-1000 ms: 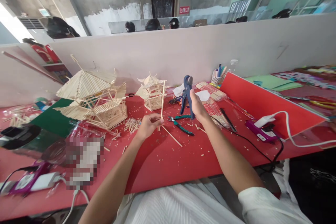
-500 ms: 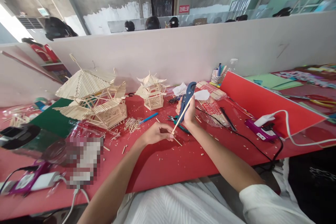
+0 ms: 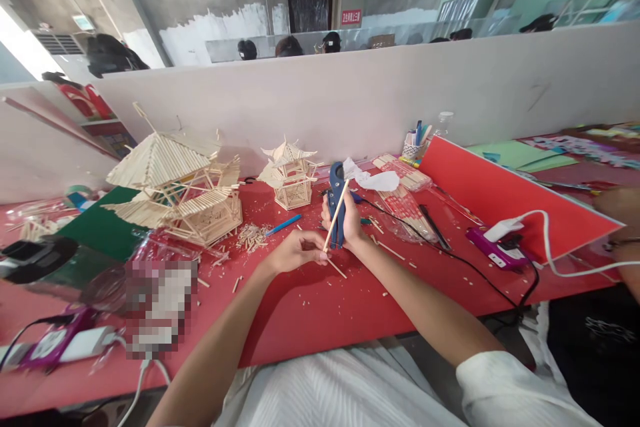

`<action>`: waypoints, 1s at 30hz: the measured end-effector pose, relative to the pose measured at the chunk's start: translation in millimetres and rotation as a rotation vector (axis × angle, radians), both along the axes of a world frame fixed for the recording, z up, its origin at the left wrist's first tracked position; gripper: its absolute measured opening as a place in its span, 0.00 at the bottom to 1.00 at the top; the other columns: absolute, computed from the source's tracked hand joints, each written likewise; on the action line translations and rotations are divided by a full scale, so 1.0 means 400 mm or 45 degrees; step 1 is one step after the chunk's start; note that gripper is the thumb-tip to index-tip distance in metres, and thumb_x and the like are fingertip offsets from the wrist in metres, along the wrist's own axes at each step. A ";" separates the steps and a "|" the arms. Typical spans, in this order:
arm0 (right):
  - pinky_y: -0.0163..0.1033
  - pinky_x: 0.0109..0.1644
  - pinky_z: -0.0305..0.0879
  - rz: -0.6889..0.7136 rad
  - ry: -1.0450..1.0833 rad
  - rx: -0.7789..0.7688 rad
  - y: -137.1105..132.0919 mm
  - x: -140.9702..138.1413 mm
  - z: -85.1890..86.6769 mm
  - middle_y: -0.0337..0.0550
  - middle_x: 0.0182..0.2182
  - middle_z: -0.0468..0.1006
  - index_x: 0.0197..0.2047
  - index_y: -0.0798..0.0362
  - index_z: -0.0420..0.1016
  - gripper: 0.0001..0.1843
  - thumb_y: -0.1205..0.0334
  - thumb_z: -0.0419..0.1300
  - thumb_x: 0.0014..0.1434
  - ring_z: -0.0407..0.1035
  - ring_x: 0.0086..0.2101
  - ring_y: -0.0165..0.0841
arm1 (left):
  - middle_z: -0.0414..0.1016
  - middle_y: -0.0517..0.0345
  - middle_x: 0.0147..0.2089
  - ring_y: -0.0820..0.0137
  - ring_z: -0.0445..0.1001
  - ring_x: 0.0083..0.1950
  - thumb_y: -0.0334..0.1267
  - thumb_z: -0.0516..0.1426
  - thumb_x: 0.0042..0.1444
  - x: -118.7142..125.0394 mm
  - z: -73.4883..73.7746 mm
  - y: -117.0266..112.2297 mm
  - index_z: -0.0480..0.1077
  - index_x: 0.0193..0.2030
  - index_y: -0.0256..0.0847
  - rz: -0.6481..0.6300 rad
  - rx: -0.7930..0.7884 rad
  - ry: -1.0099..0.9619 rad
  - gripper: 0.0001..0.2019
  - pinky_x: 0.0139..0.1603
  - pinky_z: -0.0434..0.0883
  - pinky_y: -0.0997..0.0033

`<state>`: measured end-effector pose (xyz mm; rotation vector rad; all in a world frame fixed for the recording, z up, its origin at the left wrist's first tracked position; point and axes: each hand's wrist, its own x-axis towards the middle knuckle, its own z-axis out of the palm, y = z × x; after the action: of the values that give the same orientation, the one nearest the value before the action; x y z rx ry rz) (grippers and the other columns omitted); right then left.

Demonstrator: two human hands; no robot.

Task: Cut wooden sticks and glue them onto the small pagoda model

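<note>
My left hand (image 3: pixel 303 251) pinches the lower part of a thin wooden stick (image 3: pixel 335 217), which slants up and to the right. Wrapped in my right hand (image 3: pixel 351 219) is a dark blue hand cutter (image 3: pixel 337 203), its long body almost upright just behind the stick. The two hands are close together above the red table (image 3: pixel 320 313). Whether the cutter's jaws touch the stick, I cannot tell. Beyond my hands stands a small pavilion model (image 3: pixel 293 173) made of sticks, with a larger stick pavilion (image 3: pixel 175 183) to its left.
Stick offcuts (image 3: pixel 253 237) and a blue pen (image 3: pixel 283 225) lie left of centre. Packs of sticks (image 3: pixel 407 213) and a black cable (image 3: pixel 450 253) are to the right, near a red board (image 3: pixel 510 203) and a purple power strip (image 3: pixel 503 250). Another person's arm (image 3: pixel 617 213) shows at the right edge.
My right hand has moved left with the cutter, which now stands more upright. My left hand and the stick have shifted slightly. Another person's arm has come in at the right edge.
</note>
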<state>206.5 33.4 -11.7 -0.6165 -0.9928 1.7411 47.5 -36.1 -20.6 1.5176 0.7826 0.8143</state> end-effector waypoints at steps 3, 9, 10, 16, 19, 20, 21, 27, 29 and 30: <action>0.33 0.13 0.52 0.081 0.058 -0.005 -0.019 -0.004 0.006 0.33 0.15 0.67 0.36 0.50 0.70 0.34 0.24 0.53 0.57 0.56 0.13 0.28 | 0.80 0.53 0.31 0.68 0.80 0.32 0.50 0.71 0.49 -0.005 0.002 -0.001 0.75 0.34 0.35 -0.070 -0.002 0.028 0.19 0.39 0.77 0.68; 0.35 0.14 0.59 0.258 -0.020 0.071 -0.033 0.002 0.012 0.33 0.17 0.70 0.41 0.50 0.72 0.32 0.27 0.57 0.57 0.60 0.13 0.30 | 0.79 0.54 0.31 0.69 0.80 0.33 0.50 0.72 0.48 -0.014 0.002 0.006 0.75 0.34 0.35 0.016 -0.005 -0.048 0.20 0.38 0.76 0.70; 0.36 0.14 0.59 0.255 -0.025 0.067 -0.033 0.002 0.012 0.33 0.17 0.70 0.41 0.49 0.72 0.32 0.27 0.56 0.57 0.60 0.13 0.30 | 0.79 0.54 0.31 0.69 0.80 0.32 0.50 0.72 0.48 -0.014 0.003 0.007 0.75 0.33 0.35 0.031 0.000 -0.051 0.20 0.37 0.76 0.71; 0.37 0.19 0.61 0.073 0.020 0.074 -0.017 0.009 0.012 0.36 0.20 0.72 0.40 0.48 0.73 0.31 0.27 0.55 0.59 0.64 0.18 0.32 | 0.78 0.57 0.31 0.70 0.79 0.31 0.53 0.72 0.47 -0.010 0.006 0.017 0.73 0.35 0.37 0.224 0.093 -0.096 0.22 0.37 0.78 0.69; 0.37 0.20 0.62 -0.019 0.039 0.096 -0.005 0.015 0.015 0.37 0.21 0.74 0.40 0.48 0.72 0.32 0.25 0.56 0.56 0.68 0.21 0.33 | 0.77 0.58 0.31 0.69 0.79 0.31 0.54 0.71 0.46 -0.011 0.003 0.023 0.72 0.35 0.38 0.311 0.119 -0.117 0.23 0.37 0.78 0.68; 0.36 0.20 0.62 -0.046 0.043 0.096 -0.002 0.017 0.015 0.37 0.21 0.73 0.40 0.48 0.71 0.33 0.24 0.56 0.56 0.68 0.21 0.33 | 0.77 0.58 0.31 0.69 0.80 0.31 0.54 0.71 0.47 -0.012 0.001 0.025 0.72 0.35 0.38 0.330 0.122 -0.122 0.23 0.37 0.78 0.68; 0.36 0.21 0.63 -0.070 0.050 0.094 0.001 0.017 0.016 0.37 0.21 0.73 0.39 0.48 0.71 0.33 0.24 0.56 0.55 0.69 0.22 0.33 | 0.77 0.59 0.31 0.69 0.80 0.31 0.54 0.71 0.47 -0.013 0.000 0.026 0.72 0.35 0.38 0.346 0.123 -0.127 0.22 0.37 0.78 0.69; 0.37 0.20 0.62 -0.100 0.046 0.087 0.006 0.015 0.015 0.35 0.19 0.71 0.42 0.48 0.71 0.35 0.22 0.53 0.55 0.67 0.19 0.33 | 0.77 0.60 0.30 0.70 0.80 0.31 0.54 0.71 0.47 -0.012 0.002 0.024 0.72 0.35 0.38 0.359 0.109 -0.140 0.22 0.37 0.79 0.69; 0.37 0.20 0.61 -0.093 0.011 0.080 0.005 0.013 0.011 0.36 0.19 0.71 0.43 0.48 0.71 0.36 0.22 0.53 0.55 0.67 0.19 0.34 | 0.77 0.60 0.30 0.70 0.80 0.31 0.55 0.71 0.46 -0.010 0.002 0.023 0.71 0.34 0.38 0.352 0.097 -0.127 0.23 0.37 0.79 0.69; 0.37 0.19 0.60 -0.093 0.001 0.079 0.004 0.012 0.009 0.36 0.18 0.71 0.43 0.48 0.71 0.37 0.21 0.53 0.54 0.66 0.19 0.34 | 0.76 0.60 0.30 0.69 0.80 0.30 0.55 0.71 0.46 -0.009 0.002 0.023 0.71 0.34 0.38 0.350 0.094 -0.122 0.24 0.37 0.79 0.69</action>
<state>211.1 35.1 -8.3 -0.6049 -1.0079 1.6405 44.0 -26.8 -19.8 1.4422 0.9100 1.1223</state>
